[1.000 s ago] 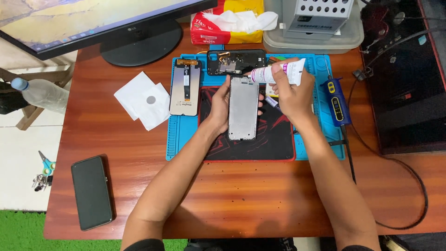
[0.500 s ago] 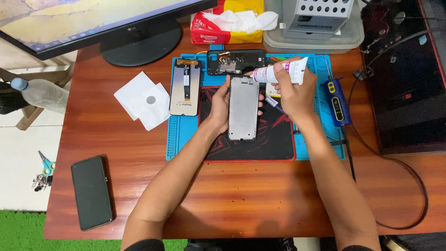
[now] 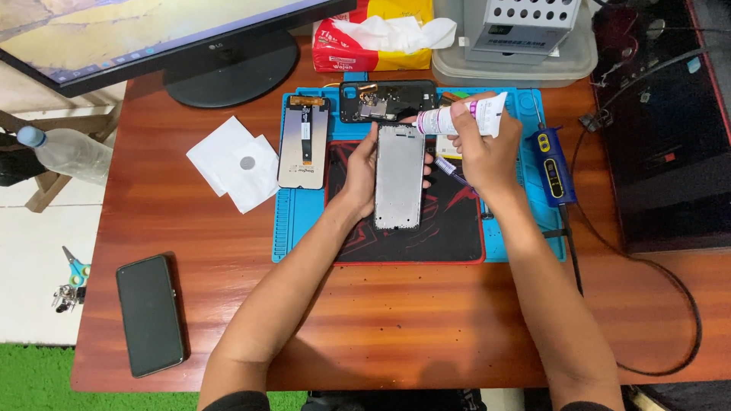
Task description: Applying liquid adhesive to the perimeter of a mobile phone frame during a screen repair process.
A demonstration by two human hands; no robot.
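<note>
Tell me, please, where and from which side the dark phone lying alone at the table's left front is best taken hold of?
Grip the dark phone across its two long edges, coming from above. It lies flat and face up on the wooden table, with bare wood on both sides, so fingers can probably close on its narrow width.

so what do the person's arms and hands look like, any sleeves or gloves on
Both forearms are bare from wrist to past the elbow. The left hand and right hand wear no gloves, and no watch, ring or band shows. Only a dark edge of clothing appears at the bottom of the frame, near the upper arms.
</note>
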